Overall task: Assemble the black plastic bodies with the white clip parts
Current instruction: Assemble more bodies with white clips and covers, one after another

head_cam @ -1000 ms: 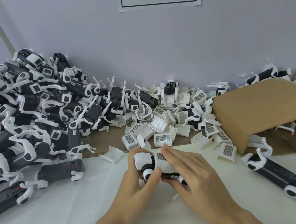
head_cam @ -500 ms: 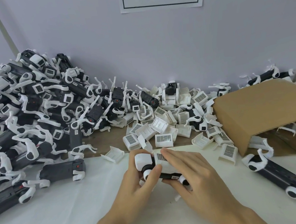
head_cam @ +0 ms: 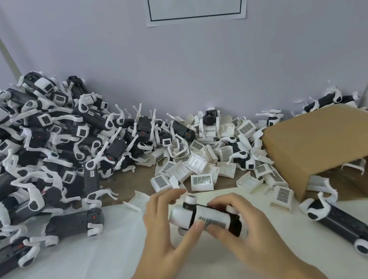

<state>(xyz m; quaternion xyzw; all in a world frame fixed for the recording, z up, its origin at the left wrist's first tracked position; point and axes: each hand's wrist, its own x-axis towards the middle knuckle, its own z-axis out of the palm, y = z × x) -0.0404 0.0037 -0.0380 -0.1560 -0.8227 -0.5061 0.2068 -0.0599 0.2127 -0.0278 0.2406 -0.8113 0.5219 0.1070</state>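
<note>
Both hands hold one black plastic body [head_cam: 234,225] with a white clip part [head_cam: 202,216] on it, just above the white mat. My left hand [head_cam: 167,235] grips its left white end, thumb underneath and fingers over the top. My right hand [head_cam: 246,231] curls round its right end, thumb on the barcode label. Loose white clip parts [head_cam: 201,180] lie in a heap behind the hands. A big pile of black bodies with white arms [head_cam: 35,158] fills the left side.
A tipped cardboard box [head_cam: 333,140] lies open at the right, with white parts spilling from it. Black-and-white pieces [head_cam: 343,219] lie on the mat at the lower right. A white mat [head_cam: 68,278] covers the near table. The wall stands behind.
The held piece has been lifted and turned, so its barcode label now faces me. Both hands shifted their grip round it. The camera has moved closer.
</note>
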